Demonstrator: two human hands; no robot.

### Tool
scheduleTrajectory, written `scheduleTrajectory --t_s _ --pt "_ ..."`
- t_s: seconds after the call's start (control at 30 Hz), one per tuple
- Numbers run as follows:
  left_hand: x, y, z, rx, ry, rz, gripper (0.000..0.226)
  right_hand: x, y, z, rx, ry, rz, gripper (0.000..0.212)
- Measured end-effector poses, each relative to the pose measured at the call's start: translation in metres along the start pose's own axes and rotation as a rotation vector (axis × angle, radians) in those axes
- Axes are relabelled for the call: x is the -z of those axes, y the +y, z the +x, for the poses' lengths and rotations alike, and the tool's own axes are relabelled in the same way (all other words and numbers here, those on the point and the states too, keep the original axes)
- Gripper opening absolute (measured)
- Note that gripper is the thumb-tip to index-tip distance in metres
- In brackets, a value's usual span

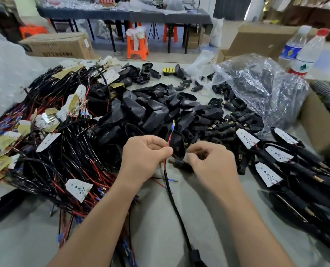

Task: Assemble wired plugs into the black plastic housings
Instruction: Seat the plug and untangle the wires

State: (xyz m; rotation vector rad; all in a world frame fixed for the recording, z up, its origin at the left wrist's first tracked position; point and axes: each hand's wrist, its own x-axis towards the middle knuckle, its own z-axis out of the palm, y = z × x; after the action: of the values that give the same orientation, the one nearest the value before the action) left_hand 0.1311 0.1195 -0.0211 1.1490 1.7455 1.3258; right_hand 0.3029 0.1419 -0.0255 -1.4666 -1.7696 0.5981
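My left hand (145, 157) pinches a thin red and black wire pair (168, 145) whose blue-tipped ends stick up above my fingers. The wires run beside a black plastic housing (177, 146) held between both hands. My right hand (210, 160) pinches the housing's right edge with curled fingers. A black sheathed cable (176, 205) hangs from the wires down toward me across the table. A small black plug (181, 163) lies just below the housing.
A tangle of wired white LED boards (50, 128) fills the left. Empty black housings (152, 110) are piled in the middle, with loose plugs (227, 124) and a clear bag (260, 87) at the right. Finished assemblies (287, 162) lie far right. Two water bottles (303, 53) stand behind.
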Motion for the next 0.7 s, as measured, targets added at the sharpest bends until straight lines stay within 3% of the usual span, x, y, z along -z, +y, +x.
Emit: scheduleTrajectory --t_s 0.1,0.2,0.4,0.57,0.7 --pt "-0.003 -0.001 -0.004 -0.082 0.066 0.162 0.015 -0.008 -0.003 -0.005 0.136 -0.198 -0.271 0.018" --pt "-0.005 0.001 -0.009 -0.143 0.073 0.167 0.015 -0.011 -0.003 -0.005 0.180 -0.181 -0.310 0.025" --pt "0.003 0.002 -0.014 -0.296 0.229 0.256 0.024 -0.006 -0.005 -0.001 -0.063 0.023 0.259 0.026" --pt "0.001 0.004 -0.020 -0.324 0.179 0.335 0.022 -0.003 -0.009 0.004 -0.266 0.050 0.908 0.024" --pt "-0.001 0.004 -0.020 -0.353 0.142 0.367 0.015 0.002 -0.004 0.010 -0.356 0.110 1.122 0.018"
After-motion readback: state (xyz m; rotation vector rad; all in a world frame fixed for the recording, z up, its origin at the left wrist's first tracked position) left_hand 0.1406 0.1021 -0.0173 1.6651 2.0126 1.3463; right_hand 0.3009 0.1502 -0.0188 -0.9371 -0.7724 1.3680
